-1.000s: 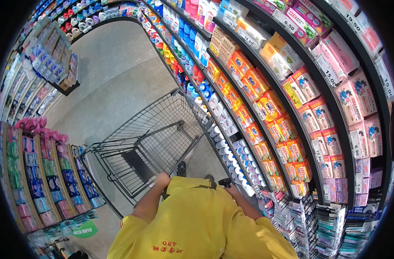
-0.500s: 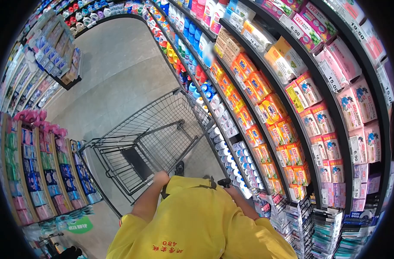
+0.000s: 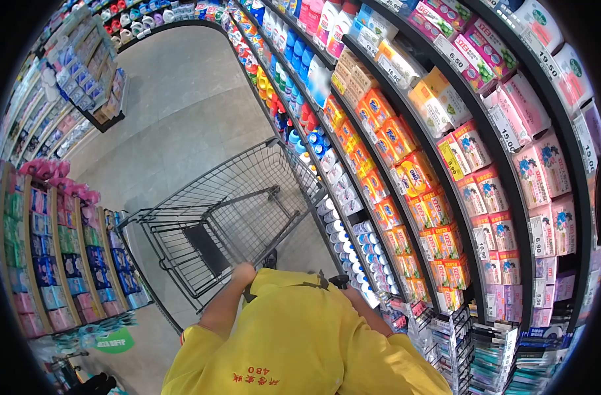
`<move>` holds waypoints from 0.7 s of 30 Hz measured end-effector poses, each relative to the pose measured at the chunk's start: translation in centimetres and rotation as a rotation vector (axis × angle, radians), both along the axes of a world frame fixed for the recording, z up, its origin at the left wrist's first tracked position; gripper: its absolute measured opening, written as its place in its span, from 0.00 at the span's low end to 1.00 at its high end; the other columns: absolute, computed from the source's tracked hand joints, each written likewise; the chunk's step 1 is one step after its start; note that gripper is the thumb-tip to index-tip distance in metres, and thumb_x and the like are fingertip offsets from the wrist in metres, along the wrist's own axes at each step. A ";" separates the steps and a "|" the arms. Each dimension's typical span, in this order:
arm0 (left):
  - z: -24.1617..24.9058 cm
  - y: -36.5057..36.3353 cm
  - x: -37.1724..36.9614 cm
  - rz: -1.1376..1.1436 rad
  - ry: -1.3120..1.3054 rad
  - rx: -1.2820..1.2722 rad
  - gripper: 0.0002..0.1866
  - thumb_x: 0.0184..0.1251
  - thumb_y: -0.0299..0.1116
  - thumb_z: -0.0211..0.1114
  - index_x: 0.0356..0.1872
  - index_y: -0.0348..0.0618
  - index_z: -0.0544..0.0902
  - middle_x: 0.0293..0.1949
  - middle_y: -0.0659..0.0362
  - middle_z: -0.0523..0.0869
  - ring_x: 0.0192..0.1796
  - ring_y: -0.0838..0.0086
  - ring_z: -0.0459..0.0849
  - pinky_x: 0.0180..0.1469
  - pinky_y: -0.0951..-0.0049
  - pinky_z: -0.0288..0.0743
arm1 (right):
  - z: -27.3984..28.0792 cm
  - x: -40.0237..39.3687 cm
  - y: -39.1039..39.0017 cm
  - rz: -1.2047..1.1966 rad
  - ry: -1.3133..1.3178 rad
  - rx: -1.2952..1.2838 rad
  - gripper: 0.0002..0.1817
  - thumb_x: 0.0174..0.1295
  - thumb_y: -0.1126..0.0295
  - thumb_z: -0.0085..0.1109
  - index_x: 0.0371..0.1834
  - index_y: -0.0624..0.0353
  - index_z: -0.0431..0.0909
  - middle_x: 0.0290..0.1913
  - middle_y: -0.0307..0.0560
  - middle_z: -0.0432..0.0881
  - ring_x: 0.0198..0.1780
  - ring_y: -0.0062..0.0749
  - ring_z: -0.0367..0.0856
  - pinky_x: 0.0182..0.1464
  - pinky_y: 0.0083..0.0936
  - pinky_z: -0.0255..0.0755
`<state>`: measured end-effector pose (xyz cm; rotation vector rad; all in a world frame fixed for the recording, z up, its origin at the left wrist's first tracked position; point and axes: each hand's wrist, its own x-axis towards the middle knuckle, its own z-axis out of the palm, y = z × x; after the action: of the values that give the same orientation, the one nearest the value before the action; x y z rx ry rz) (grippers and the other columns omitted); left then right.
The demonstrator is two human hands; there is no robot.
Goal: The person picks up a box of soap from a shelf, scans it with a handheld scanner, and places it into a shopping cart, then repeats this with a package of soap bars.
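Cart (image 3: 229,206) lies diag. lengthwise, pointing twd R shelving (image 3: 467,232).

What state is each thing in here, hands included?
Left hand: closed, apparently on the cart's handle, which is mostly hidden
Right hand: mostly hidden behind the shirt; grip unclear
Shopping cart: upright, basket open at the top
Yellow shirt: worn
Orange packs: stacked on the shelf
Pink flower-print packs: stacked
Yellow price tag: fixed at a shelf edge
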<state>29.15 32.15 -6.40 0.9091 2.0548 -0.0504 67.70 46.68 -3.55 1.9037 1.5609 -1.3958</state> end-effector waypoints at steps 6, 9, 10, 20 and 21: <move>1.4 0.3 -0.2 0.106 -0.073 -0.018 0.21 0.53 0.41 0.59 0.46 0.40 0.82 0.46 0.44 0.83 0.50 0.52 0.81 0.51 0.57 0.75 | -4.2 1.4 -0.1 -0.038 0.071 -0.013 0.26 0.47 0.53 0.62 0.43 0.62 0.78 0.35 0.53 0.83 0.36 0.40 0.83 0.37 0.35 0.75; 1.0 0.0 -0.4 0.127 -0.119 -0.006 0.23 0.50 0.44 0.61 0.44 0.39 0.83 0.46 0.44 0.82 0.51 0.53 0.81 0.52 0.58 0.75 | -3.3 0.6 0.1 0.024 0.012 0.000 0.25 0.46 0.53 0.62 0.42 0.62 0.79 0.34 0.52 0.83 0.35 0.40 0.83 0.36 0.34 0.75; 0.7 0.0 -0.5 0.106 -0.107 0.002 0.23 0.50 0.45 0.61 0.44 0.39 0.83 0.47 0.44 0.82 0.51 0.53 0.81 0.52 0.59 0.74 | -3.4 0.5 0.2 0.003 0.014 -0.001 0.25 0.45 0.53 0.63 0.41 0.62 0.80 0.34 0.53 0.83 0.35 0.40 0.83 0.37 0.34 0.75; 3.2 0.1 -1.8 0.150 -0.087 0.054 0.21 0.51 0.42 0.59 0.45 0.41 0.82 0.46 0.46 0.83 0.52 0.55 0.80 0.53 0.60 0.73 | -5.2 -1.0 1.4 0.037 0.103 0.036 0.29 0.41 0.59 0.65 0.46 0.67 0.75 0.36 0.53 0.82 0.37 0.39 0.83 0.41 0.31 0.75; 2.9 0.1 -2.0 0.156 -0.076 0.054 0.20 0.53 0.40 0.58 0.45 0.42 0.83 0.47 0.46 0.83 0.52 0.55 0.80 0.53 0.60 0.73 | -4.7 -1.5 1.5 0.039 0.100 0.034 0.29 0.41 0.59 0.65 0.46 0.67 0.75 0.36 0.53 0.82 0.37 0.39 0.83 0.41 0.31 0.75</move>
<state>27.12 32.20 -3.51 0.7690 2.0581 0.1226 66.20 48.16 -8.28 1.8383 1.6691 -1.4782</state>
